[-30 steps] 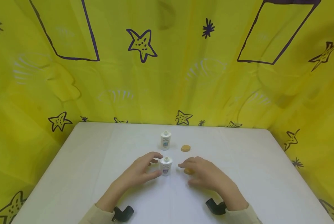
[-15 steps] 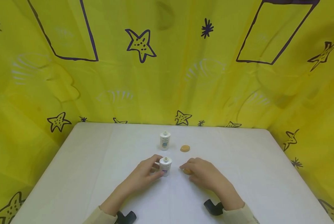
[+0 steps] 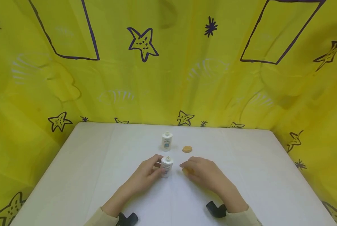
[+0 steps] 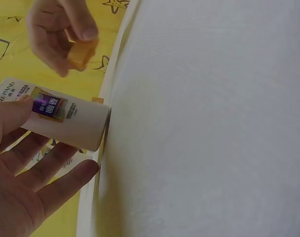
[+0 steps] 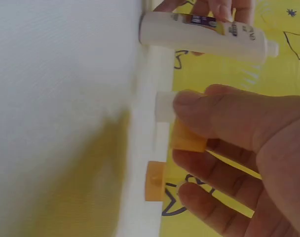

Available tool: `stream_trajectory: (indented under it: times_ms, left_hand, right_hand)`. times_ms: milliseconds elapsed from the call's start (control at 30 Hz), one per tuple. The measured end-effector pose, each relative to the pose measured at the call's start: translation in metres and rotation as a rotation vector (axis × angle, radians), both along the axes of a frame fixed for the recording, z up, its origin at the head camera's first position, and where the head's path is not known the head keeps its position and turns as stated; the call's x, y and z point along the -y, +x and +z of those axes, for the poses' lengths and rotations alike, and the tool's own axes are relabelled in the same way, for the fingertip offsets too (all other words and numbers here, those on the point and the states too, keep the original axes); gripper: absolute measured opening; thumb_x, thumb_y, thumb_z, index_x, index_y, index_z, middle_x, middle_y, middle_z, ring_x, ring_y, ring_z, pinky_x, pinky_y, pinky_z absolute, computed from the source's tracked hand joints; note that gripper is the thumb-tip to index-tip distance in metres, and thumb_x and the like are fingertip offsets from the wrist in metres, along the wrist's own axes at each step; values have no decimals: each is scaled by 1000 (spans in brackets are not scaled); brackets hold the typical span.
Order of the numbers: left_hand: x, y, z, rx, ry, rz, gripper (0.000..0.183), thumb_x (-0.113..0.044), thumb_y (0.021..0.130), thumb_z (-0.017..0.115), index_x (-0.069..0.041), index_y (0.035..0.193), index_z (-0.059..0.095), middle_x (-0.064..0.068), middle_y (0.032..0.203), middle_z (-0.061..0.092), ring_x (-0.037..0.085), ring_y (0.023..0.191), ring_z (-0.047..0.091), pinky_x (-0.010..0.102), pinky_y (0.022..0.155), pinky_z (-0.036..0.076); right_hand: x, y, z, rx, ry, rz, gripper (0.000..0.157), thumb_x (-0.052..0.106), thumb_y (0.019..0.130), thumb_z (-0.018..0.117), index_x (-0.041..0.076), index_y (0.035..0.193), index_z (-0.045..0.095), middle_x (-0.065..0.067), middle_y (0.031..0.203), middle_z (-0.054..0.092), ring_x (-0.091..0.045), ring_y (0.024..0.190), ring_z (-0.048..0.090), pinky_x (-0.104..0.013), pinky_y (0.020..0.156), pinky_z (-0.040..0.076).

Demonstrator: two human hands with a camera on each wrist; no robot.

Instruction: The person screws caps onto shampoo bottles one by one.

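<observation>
The person's left hand [image 3: 145, 173] is holding a white, cylindrical, plastic-looking bottle [image 3: 167, 164] with a purple label and an uncapped neck, thumb on one side and fingers behind. The bottle is leaning slightly above the near middle of the table; whether its base is touching is hard to tell. It is probably handling as light and fairly stiff, its smooth wall perhaps a little slippery, so the mid-body is offering the surest hold (a hard squeeze would be risky with the neck bare).

The right hand [image 3: 206, 173] is pinching a small orange, hard-looking plastic cap [image 5: 189, 138] just right of the bottle; the cap is likely stiff, nearly weightless and best held by its sides. A second white plastic bottle [image 3: 167, 142] is standing upright farther back, with another orange cap [image 3: 187, 149] lying near it.

A smooth white table [image 3: 72, 175] is carrying everything, and a yellow curtain [image 3: 168, 78] with dark starfish drawings is hanging behind and on both sides.
</observation>
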State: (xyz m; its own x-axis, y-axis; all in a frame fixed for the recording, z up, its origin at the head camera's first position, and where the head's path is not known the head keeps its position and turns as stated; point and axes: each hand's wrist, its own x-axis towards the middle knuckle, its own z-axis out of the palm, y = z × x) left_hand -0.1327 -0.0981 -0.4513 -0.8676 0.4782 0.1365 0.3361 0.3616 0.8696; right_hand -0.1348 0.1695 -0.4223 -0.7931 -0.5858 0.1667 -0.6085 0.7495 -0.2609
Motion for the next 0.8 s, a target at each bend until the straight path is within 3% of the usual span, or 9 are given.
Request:
stream_trajectory:
  times_ms: [367,567,800]
  left_hand:
    - [0,1,7,-14,36,-73,26,-27,103,55,-18,127,51,-4,123,60,19,111,62,29,89,54]
    - [3,1,10,-57,10,-62,27,-28,104,54,-18,128,51,-6,115,64,14,100,63,28,79,56]
    - [5,0,12,-80,40,-57,25,-26,103,56,-17,126,53,-3,108,66,12,90,63,28,72,56]
  right_hand:
    - [-1,-3,19,-83,-294,125,35,13,82,82,19,115,70,14,104,69,-2,87,64,-25,74,56]
    - [8,-12,35,-37,-469,175,34,13,84,80,19,116,68,8,110,70,-6,88,66,-26,71,55]
    - [23,-13,44,-8,-562,191,32,11,86,78,17,117,69,5,112,70,-9,93,66,-27,74,56]
